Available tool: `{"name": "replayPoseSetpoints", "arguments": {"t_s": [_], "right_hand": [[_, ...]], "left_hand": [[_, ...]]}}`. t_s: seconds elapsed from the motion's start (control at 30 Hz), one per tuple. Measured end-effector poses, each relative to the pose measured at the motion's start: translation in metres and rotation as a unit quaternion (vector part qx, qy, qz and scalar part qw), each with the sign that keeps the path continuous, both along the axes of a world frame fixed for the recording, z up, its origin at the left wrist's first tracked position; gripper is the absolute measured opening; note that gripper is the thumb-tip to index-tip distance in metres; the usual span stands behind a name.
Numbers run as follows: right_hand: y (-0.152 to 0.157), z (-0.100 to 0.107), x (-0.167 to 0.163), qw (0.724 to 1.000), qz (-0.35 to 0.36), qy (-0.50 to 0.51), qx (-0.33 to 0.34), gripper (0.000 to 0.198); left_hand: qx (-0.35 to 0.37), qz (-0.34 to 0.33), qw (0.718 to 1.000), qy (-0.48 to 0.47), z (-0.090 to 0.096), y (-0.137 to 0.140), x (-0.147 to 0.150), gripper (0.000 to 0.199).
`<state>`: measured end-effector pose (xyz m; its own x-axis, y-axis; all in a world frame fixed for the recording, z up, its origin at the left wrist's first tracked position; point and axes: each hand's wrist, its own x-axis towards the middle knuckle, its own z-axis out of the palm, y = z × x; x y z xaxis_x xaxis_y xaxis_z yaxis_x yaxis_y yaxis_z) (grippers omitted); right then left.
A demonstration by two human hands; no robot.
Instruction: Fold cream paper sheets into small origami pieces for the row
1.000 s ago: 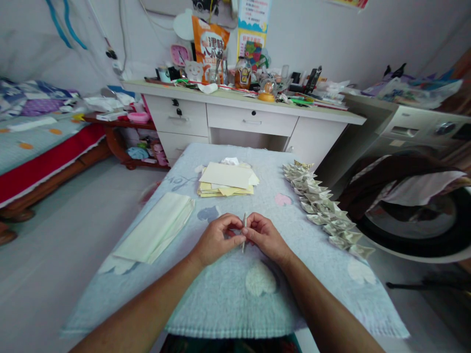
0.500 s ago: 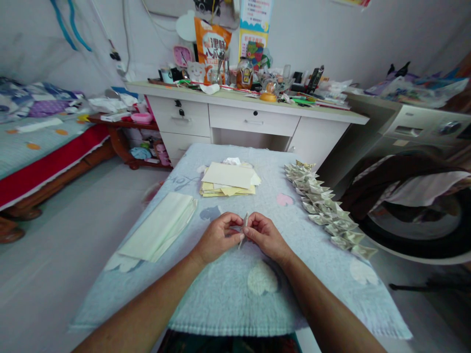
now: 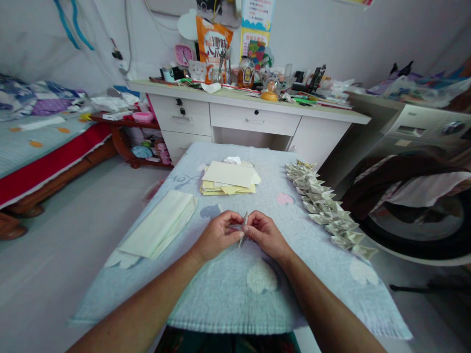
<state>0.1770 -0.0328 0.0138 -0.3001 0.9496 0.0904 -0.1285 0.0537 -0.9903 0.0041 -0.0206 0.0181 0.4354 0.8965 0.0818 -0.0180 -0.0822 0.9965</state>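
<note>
Folded paper (image 3: 246, 218), more tilted than before, pinched between left hand (image 3: 218, 235) and right hand (image 3: 267, 234)

Cloth (image 3: 209, 306): pale blue, scattered pink, cream and grey-blue shapes.
Folded piece (image 3: 246, 218) above cloth: greyish white.
Paper stack (image 3: 228, 174) on cloth: cream on top, yellow beneath.
Folded sheets (image 3: 158, 223) at cloth's left: pale greenish white.
Pointed paper pieces (image 3: 321, 198) along cloth's right: grey-white; farthest piece (image 3: 305, 165) patterned, yellow and dark.
Beyond cloth: white desk (image 3: 253, 118), orange bag (image 3: 204, 32) with white lettering, pink clock (image 3: 183, 55).
Left of cloth: bedspread (image 3: 22, 154), pale blue-green, orange spots, red along edge.
</note>
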Motion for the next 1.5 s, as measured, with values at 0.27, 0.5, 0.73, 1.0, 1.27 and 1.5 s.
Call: {"name": "replayPoseSetpoints", "arguments": {"t_s": [0.27, 0.5, 0.73, 1.0, 1.27, 1.5], "right_hand": [[0.0, 0.0, 0.0, 1.0, -0.004, -0.002, 0.01, 0.032], [-0.003, -0.002, -0.004, 0.994, -0.059, -0.051, 0.074, 0.019], [-0.006, 0.004, -0.002, 0.963, -0.093, -0.166, 0.192, 0.027], [-0.003, 0.002, -0.002, 0.959, -0.082, -0.157, 0.223, 0.033], [-0.002, 0.002, -0.001, 0.951, -0.099, -0.172, 0.239, 0.024], [0.0, -0.007, -0.004, 0.966, -0.128, -0.151, 0.168, 0.024]], "left_hand": [[-0.011, 0.011, 1.0, -0.011, 0.002, 0.001, 0.0, 0.027], [-0.011, 0.024, 0.998, -0.056, 0.004, 0.0, -0.001, 0.022], [-0.039, 0.043, 0.993, -0.099, 0.003, 0.002, -0.001, 0.017], [-0.167, 0.065, 0.976, -0.124, -0.002, 0.008, -0.003, 0.028], [-0.172, 0.008, 0.972, -0.158, -0.002, 0.006, -0.004, 0.03], [-0.104, 0.032, 0.989, -0.096, -0.011, 0.008, 0.001, 0.05]]}}
